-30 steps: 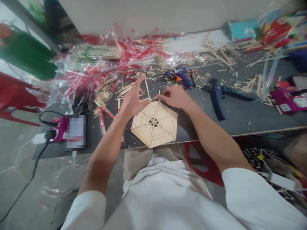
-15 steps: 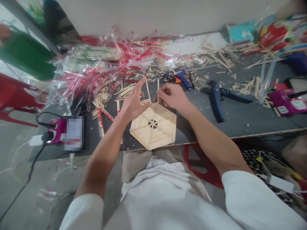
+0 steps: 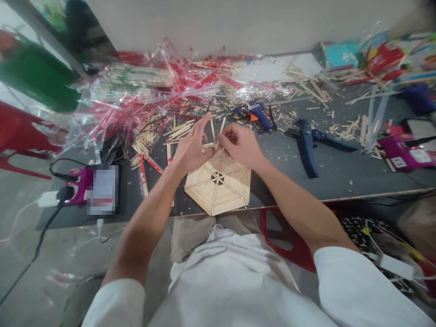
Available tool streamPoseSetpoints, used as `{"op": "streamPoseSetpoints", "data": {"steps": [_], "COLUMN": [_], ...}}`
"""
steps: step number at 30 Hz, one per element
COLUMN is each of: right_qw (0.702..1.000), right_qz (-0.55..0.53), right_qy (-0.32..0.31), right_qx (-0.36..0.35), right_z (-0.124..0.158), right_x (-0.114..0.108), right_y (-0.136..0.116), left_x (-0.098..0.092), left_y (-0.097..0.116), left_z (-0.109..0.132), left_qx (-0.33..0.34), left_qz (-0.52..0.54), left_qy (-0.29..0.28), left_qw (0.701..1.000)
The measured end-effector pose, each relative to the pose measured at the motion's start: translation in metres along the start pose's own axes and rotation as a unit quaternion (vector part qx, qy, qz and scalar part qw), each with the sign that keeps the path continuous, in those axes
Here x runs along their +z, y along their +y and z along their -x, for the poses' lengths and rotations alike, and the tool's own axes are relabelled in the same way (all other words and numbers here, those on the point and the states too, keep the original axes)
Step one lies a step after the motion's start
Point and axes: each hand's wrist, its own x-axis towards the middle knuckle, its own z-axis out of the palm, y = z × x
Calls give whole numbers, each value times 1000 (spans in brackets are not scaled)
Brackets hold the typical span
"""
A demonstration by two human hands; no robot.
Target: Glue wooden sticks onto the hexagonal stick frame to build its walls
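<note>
One hexagonal wooden panel (image 3: 235,184) lies at centre frame; by its upper edge, the left hand (image 3: 193,146) spreads thumb and forefinger; the right hand (image 3: 240,144) pinches a slim stick (image 3: 222,124); good handling means a light, steady pinch, without nudging the panel.

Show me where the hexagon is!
In the head view's middle, the hexagon lies at the near edge of the table, left hand and right hand at its far side.
</note>
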Motion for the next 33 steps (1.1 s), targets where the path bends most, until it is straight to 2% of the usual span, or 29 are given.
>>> {"op": "streamPoseSetpoints", "data": {"steps": [5, 12, 20, 25, 33], "right_qw": [998, 995, 990, 993, 996], "right_qz": [58, 83, 136, 111, 49], "right_qy": [13, 13, 20, 28, 35], "right_qx": [-32, -50, -35, -33, -67], "right_z": [-2, -3, -2, -3, -7], "right_x": [0, 1, -2, -3, 1], "right_y": [5, 9, 3, 2, 12], "left_x": [0, -1, -3, -5, -5], "left_y": [1, 5, 8, 9, 12], "left_z": [0, 1, 0, 1, 0], "left_qx": [2, 8, 9, 13, 1], "left_qz": [-4, -8, -10, -11, -9], "left_qy": [-3, -12, -7, -5, -17], "left_qw": [1000, 1000, 1000, 1000, 1000]}}
